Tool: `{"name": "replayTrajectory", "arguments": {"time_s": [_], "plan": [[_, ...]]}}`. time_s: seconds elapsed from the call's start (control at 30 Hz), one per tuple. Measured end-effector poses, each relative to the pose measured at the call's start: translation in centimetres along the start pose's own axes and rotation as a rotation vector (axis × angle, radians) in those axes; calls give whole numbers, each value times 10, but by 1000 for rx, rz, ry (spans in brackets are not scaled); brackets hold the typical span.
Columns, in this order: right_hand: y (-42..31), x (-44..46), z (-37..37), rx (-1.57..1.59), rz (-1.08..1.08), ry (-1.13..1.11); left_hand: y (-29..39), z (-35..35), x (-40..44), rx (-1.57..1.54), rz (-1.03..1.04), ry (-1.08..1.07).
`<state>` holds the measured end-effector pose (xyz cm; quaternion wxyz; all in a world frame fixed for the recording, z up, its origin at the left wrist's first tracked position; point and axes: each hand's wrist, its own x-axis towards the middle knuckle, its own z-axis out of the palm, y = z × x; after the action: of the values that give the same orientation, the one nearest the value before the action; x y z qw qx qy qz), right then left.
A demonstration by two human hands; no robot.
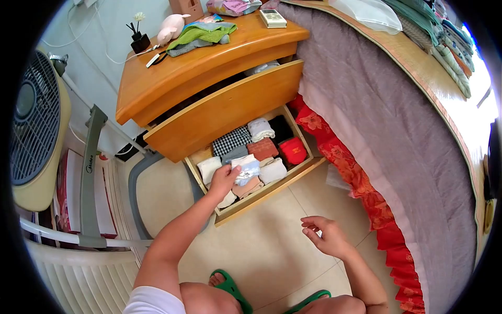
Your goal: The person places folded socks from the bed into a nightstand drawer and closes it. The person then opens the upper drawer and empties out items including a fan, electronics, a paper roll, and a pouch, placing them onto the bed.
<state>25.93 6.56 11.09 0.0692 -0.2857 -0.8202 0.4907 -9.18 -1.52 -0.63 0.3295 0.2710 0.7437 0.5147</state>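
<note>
My left hand (225, 180) reaches over the open lower drawer (269, 189), its thumb and fingers closed on a folded light blue and white cloth (247, 170). Around it in the drawer lie folded cloth pieces: a black-and-white checked one (231, 140), a rust-brown one (262, 149), a bright red one (293, 150), a white one (273, 171) and a pinkish one (248, 187). To the right of the drawer, my right hand (328, 238) hovers over the tiled floor. Its fingers are loosely curled with the thumb apart, and nothing shows in them.
The upper drawer (230, 110) stands partly pulled out above. On the wooden cabinet top (219, 60) are a green-grey cloth (201, 37) and a pink plush toy (171, 29). A fan (39, 125) is at left; a bed (387, 104) with a red ruffled skirt (361, 193) borders the right.
</note>
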Motion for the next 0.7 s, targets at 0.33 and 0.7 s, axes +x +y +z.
{"name": "replayTrajectory", "arguments": {"time_s": [0.33, 0.7], "plan": [[2, -6, -2, -43, 3, -14, 27, 36, 12, 45, 1, -102], [26, -47, -21, -35, 124, -16, 66, 110, 100, 118, 84, 101]]}}
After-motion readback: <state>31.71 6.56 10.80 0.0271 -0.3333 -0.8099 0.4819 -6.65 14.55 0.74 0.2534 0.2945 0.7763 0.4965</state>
